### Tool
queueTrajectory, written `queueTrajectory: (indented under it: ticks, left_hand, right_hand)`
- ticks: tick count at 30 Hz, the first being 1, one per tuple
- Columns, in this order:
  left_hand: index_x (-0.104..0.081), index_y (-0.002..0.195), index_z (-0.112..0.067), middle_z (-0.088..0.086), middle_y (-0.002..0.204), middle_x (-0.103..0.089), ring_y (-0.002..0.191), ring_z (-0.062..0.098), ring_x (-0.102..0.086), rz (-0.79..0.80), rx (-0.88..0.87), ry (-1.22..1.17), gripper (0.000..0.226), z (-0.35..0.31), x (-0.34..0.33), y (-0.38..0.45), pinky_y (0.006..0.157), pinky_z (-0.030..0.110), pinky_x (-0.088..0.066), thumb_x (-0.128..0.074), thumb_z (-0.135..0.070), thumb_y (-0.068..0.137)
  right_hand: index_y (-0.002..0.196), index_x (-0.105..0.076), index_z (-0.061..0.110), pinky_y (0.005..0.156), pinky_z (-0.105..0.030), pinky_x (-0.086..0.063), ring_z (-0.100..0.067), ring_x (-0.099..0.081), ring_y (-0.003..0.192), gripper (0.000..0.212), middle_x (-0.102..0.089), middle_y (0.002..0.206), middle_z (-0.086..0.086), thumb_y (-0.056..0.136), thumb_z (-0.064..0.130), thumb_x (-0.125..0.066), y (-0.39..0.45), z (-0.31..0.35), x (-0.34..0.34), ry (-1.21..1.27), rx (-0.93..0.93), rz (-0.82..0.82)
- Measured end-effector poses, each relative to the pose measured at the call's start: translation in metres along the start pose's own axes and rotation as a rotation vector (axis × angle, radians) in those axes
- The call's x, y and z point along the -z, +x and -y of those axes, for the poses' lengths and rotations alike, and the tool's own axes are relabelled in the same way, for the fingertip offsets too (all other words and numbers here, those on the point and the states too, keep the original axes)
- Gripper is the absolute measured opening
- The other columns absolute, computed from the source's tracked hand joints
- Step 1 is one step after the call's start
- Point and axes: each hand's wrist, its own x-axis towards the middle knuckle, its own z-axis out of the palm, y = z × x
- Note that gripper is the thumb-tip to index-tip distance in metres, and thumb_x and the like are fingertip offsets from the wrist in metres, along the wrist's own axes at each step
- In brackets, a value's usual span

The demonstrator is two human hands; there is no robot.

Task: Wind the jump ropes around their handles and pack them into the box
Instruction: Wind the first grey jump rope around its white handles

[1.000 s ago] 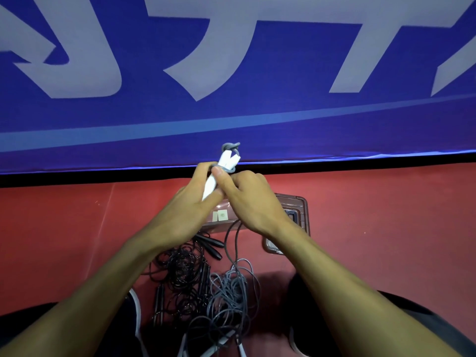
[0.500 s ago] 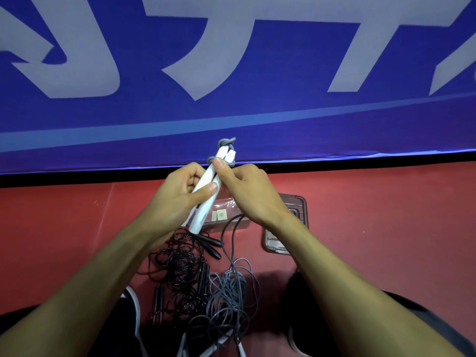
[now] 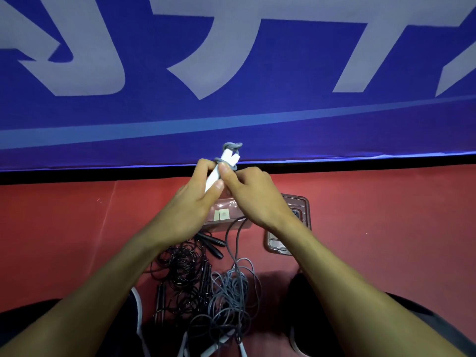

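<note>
A red floor [image 3: 64, 228] runs under a blue banner [image 3: 283, 119] with pale lettering. Left of the clear plastic box [image 3: 300, 206], the left hand [image 3: 190, 210] grips two white handles [image 3: 219, 168]; the right hand [image 3: 252, 194] pinches grey rope [image 3: 231, 146] wrapped round their tops. Below the box lie tangled black ropes [image 3: 180, 274] and grey ropes [image 3: 231, 287].

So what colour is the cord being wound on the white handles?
Grey cord, clearest in the head view.
</note>
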Motion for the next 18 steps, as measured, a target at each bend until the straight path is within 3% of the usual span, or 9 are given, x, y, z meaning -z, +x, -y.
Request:
queueTrajectory:
  ticks: [2, 4, 6, 10, 15, 18]
  left_hand:
    - [-0.035, 0.111, -0.036, -0.008, 0.091, -0.056, 0.073, 0.001, -0.054, -0.026, -0.044, 0.168, 0.011, 0.000, -0.004, -0.002, 0.067, 0.037, -0.044, -0.031, -0.045, 0.107]
    - [-0.035, 0.114, -0.035, -0.006, 0.107, -0.053, 0.093, 0.012, -0.056, -0.064, -0.099, 0.366, 0.021, 0.005, -0.007, -0.003, 0.082, 0.042, -0.046, -0.024, -0.050, 0.105]
    - [-0.037, 0.119, -0.031, -0.005, 0.111, -0.048, 0.099, 0.020, -0.050, -0.074, -0.117, 0.490, 0.034, 0.008, -0.008, -0.003, 0.090, 0.047, -0.044, -0.021, -0.053, 0.099]
    - [-0.049, 0.132, -0.028, -0.007, 0.124, -0.056, 0.118, 0.012, -0.054, 0.008, -0.055, 0.118, 0.041, 0.001, -0.002, 0.001, 0.105, 0.043, -0.043, -0.037, -0.047, 0.098]
    - [-0.061, 0.104, -0.027, -0.006, 0.105, -0.071, 0.101, 0.020, -0.069, 0.016, -0.014, 0.065, 0.040, 0.001, 0.015, 0.002, 0.090, 0.055, -0.053, -0.060, -0.060, 0.081]
    - [-0.057, 0.088, -0.021, -0.003, 0.088, -0.071, 0.083, 0.022, -0.069, -0.072, -0.009, 0.072, 0.033, -0.003, 0.012, 0.000, 0.076, 0.053, -0.055, -0.067, -0.051, 0.079]
  right_hand:
    - [0.053, -0.036, 0.019, 0.045, -0.023, -0.024, -0.010, -0.030, 0.045, 0.064, -0.033, 0.046, 0.008, 0.103, 0.057, -0.040, -0.001, 0.002, 0.000, 0.011, -0.037, 0.034]
    - [0.051, -0.036, 0.021, 0.044, -0.022, -0.026, -0.009, -0.032, 0.043, 0.064, -0.033, 0.041, 0.010, 0.102, 0.056, -0.043, -0.002, 0.002, -0.001, 0.039, -0.055, 0.047]
    - [0.052, -0.039, 0.020, 0.045, -0.020, -0.027, -0.008, -0.034, 0.043, 0.061, -0.033, 0.040, 0.011, 0.104, 0.051, -0.046, -0.001, 0.002, 0.000, 0.070, -0.052, 0.040]
    - [0.063, -0.046, 0.016, 0.052, -0.027, -0.028, -0.007, -0.032, 0.046, 0.052, -0.035, 0.047, 0.009, 0.106, 0.046, -0.045, 0.004, -0.001, 0.002, 0.153, -0.038, 0.055]
    - [0.063, -0.049, 0.013, 0.051, -0.025, -0.026, -0.007, -0.030, 0.045, 0.054, -0.034, 0.048, 0.011, 0.108, 0.042, -0.041, 0.002, -0.004, 0.003, 0.136, 0.023, 0.128]
    - [0.063, -0.046, 0.006, 0.052, -0.030, -0.023, -0.014, -0.026, 0.050, 0.062, -0.032, 0.055, -0.001, 0.106, 0.051, -0.040, 0.001, -0.003, 0.002, 0.141, -0.007, 0.139]
